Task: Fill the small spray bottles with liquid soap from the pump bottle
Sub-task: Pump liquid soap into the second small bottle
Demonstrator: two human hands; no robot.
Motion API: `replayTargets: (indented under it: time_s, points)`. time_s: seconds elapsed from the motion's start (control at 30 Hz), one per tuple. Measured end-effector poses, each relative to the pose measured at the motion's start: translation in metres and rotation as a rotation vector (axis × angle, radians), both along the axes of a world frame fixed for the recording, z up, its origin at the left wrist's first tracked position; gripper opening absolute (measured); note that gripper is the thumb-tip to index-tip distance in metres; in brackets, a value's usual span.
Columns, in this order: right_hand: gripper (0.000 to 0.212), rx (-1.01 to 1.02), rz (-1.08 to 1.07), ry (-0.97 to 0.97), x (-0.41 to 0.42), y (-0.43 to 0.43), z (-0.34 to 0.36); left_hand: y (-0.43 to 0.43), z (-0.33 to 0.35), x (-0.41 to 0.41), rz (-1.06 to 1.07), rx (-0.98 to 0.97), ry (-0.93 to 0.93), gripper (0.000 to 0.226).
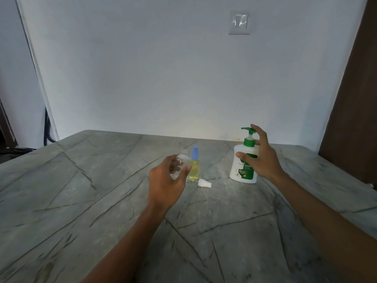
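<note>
Grey veined worktop [81, 201] fills the lower frame. At centre, the left grip [166, 180] grasps a clear, uncapped spray bottle [182, 160], just beside an upright yellow-filled spray bottle [193, 168] with a blue cap. A white spray cap [204, 183] lies below them. Right of centre, the right grip [261, 158] grasps the upright white pump bottle [242, 168].

Grey-green veined stone tabletop [102, 201] fills lower frame, with dark crack-like lines running across it. Plain pale painted wall [163, 78] behind; light dim and even. White rectangular switch plate [239, 22] high, right of centre. Dark brown wooden panel [355, 99] along right edge. Black cable [46, 127] at left, beside the wall corner.
</note>
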State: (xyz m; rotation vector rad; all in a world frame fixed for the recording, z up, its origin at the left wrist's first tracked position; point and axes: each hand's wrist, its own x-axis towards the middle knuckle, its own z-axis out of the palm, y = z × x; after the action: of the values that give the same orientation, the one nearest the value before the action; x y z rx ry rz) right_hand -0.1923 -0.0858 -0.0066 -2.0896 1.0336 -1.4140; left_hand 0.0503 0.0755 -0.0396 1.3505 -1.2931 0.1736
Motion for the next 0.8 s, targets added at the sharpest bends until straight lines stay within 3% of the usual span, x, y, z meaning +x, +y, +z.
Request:
replayTargets:
  time_s: [0.53, 0.8]
  points:
    - [0.102, -0.092, 0.021, -0.001, 0.002, 0.005, -0.003, 0.002, 0.003, -0.004, -0.008, -0.005, -0.048, 0.055]
    - [0.103, -0.133, 0.178, 0.18, -0.018, 0.079, 0.016, 0.006, 0.006, -0.011, -0.142, -0.018, -0.023, 0.045]
